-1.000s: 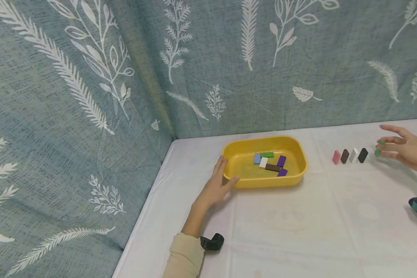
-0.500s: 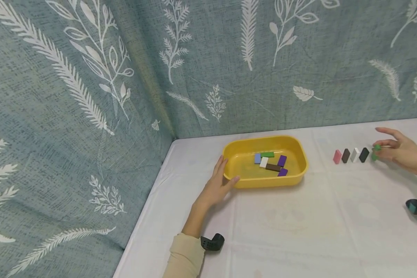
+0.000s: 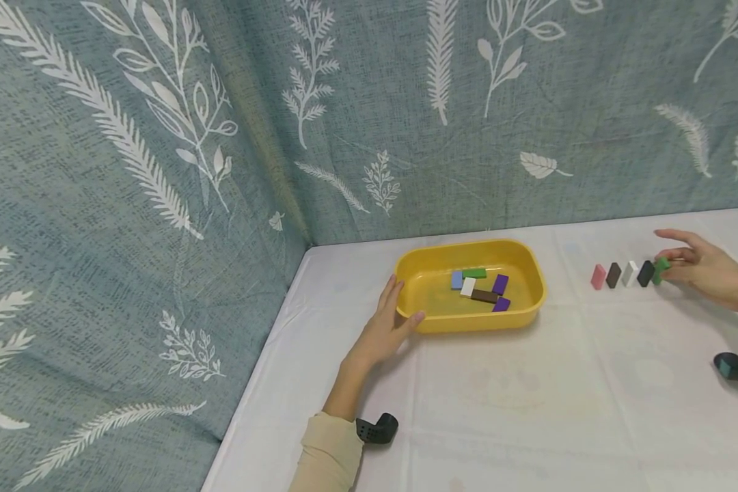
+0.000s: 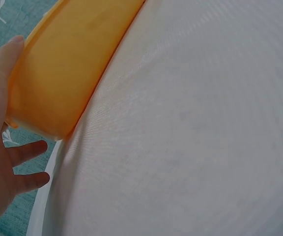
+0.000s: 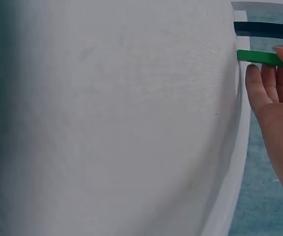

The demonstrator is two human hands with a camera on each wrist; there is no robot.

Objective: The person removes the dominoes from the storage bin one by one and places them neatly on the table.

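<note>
At the right, my right hand [image 3: 707, 271] pinches a green domino [image 5: 256, 56] between thumb and fingers. The domino stands on end at the right of a row, close beside a black domino [image 3: 646, 273]. Further left in that row stand a white domino [image 3: 630, 274], a dark brown domino [image 3: 613, 275] and a pink domino [image 3: 598, 277], all upright. My left hand [image 3: 378, 333] rests at the left end of a yellow tray [image 3: 467, 324], fingers spread along its side and thumb at the front rim. In the left wrist view, the thumb lies against the tray wall.
Inside the tray lie several loose dominoes, among them a light blue domino [image 3: 457, 280], a green one, a white one, a brown one and purple ones. A white cloth [image 3: 516, 410] covers the table. Patterned teal fabric [image 3: 406, 137] hangs behind and at the left.
My right hand has moved left with the green domino and lowered it to stand beside the black one. The left hand and the tray have stayed in place.
</note>
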